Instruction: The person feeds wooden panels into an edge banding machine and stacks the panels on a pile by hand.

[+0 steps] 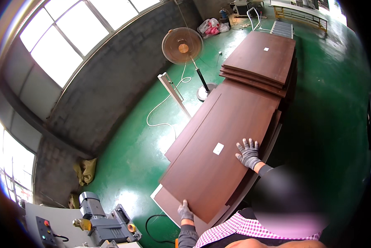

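A large dark brown wood panel (pixel 210 165) with a small white label (pixel 218 149) lies on a stack of similar panels. At its near edge, my left hand (pixel 186 212) in a grey glove grips the board, with a finger or thumb on top and the other fingers mostly hidden. My right hand (pixel 248 153), in a striped grey glove, rests on the top near the right edge, palm down with fingers spread. Under the near edge another brown panel (pixel 169 202) with a white edge sticks out.
Farther back stands a higher stack of brown panels (pixel 261 56). On the left are a pedestal fan (pixel 183 45), an upright metal post (pixel 173 91) and a white cable (pixel 150 118). A machine with a motor (pixel 92 204) and a control box (pixel 45 231) stands at the lower left.
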